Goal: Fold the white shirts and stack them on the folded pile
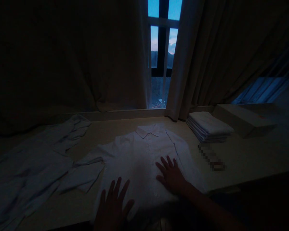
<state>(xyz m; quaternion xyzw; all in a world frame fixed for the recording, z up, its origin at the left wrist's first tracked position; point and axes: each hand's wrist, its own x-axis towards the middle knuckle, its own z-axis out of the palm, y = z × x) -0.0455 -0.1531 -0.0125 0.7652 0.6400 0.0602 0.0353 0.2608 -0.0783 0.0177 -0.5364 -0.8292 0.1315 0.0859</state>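
Note:
A white collared shirt (pixel 139 157) lies spread on the table, front side up, its collar toward the window. One sleeve stretches out to the left, while the other side lies along the right edge. My left hand (pixel 113 205) is over the lower left part of the shirt, fingers spread. On the right half of the shirt front my right hand (pixel 170 176) lies flat with its fingers apart. Neither hand grips the cloth. The light is dim, and the shirt's bottom hem is lost in shadow near my body.
More white garments (pixel 29 173) lie loosely spread at the left. A stack of folded white clothes (pixel 209 125) sits at the back right, beside a box (pixel 248 120). A blurred-out oblong item (pixel 210 157) lies in front of the stack. Dark curtains (pixel 188 64) flank a window (pixel 161 48).

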